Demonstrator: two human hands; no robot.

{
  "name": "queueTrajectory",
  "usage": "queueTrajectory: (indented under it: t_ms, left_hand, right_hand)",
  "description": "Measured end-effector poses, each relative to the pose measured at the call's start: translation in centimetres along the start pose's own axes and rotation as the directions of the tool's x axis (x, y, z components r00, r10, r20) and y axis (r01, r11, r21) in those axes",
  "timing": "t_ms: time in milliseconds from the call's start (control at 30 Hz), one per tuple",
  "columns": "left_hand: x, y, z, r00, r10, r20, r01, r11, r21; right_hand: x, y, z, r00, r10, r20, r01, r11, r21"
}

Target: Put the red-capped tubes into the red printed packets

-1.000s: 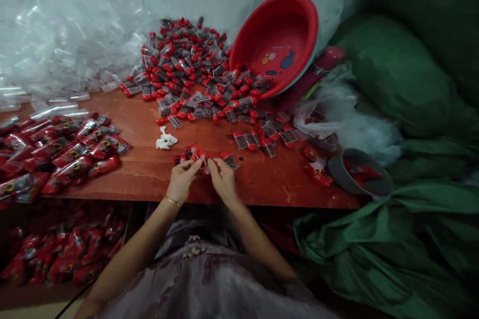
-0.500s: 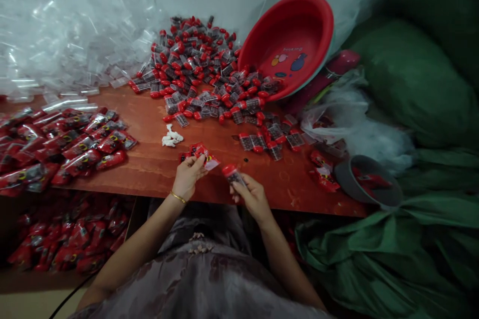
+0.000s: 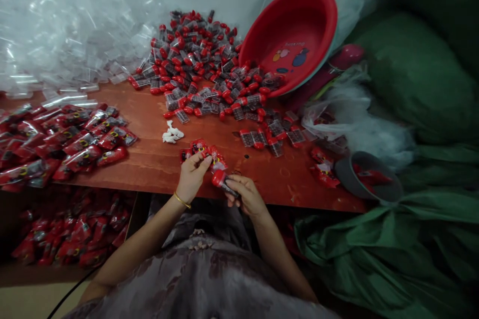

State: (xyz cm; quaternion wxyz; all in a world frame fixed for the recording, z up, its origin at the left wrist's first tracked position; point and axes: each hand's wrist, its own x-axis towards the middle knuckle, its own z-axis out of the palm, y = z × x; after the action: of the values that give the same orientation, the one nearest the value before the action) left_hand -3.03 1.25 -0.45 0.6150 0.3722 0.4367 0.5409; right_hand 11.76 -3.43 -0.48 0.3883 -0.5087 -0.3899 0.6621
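The right hand point(image 3: 247, 197) has come up closer to the left hand point(image 3: 192, 177) since half a second ago, so the little tube point(image 3: 223, 181) now almost meets the red wrapper point(image 3: 215, 158). The right hand's fingers are curled tight around the tube, red cap pointing up and to the left. The left hand pinches the wrapper between thumb and fingers, just above the front edge of the table point(image 3: 157, 164). Behind them lies a big heap of tubes point(image 3: 202, 75), spilling from a red bowl point(image 3: 299, 35) tipped on its side. A pile of filled packets point(image 3: 63, 142) sits far to the left.
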Motion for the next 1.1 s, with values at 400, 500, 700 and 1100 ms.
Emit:
queueTrajectory:
  t_ms: [400, 500, 700, 1100]
  left_hand:
    - [-0.2, 0.1, 0.5, 0.999, -0.031, 0.027, 0.032, 0.999, -0.032]
    - [-0.4, -0.3, 0.7, 0.99, -0.131, 0.052, 0.134, 0.989, -0.065]
    - [-0.5, -0.4, 0.9, 0.966, -0.238, 0.099, 0.254, 0.948, -0.194]
    - [0.0, 0.1, 1.3, 0.981, -0.172, 0.086, 0.185, 0.968, -0.17]
  right_hand:
    - [0.3, 0.1, -0.3, 0.976, -0.181, -0.121, 0.164, 0.976, -0.141]
    - [0.6, 0.4, -0.1, 0.967, -0.219, -0.127, 0.196, 0.966, -0.171]
    - [1.3, 1.3, 0.4, 0.847, -0.467, -0.256, 0.346, 0.848, -0.401]
    - [1.7, 0.9, 1.1, 0.831, -0.537, -0.144, 0.44, 0.794, -0.419]
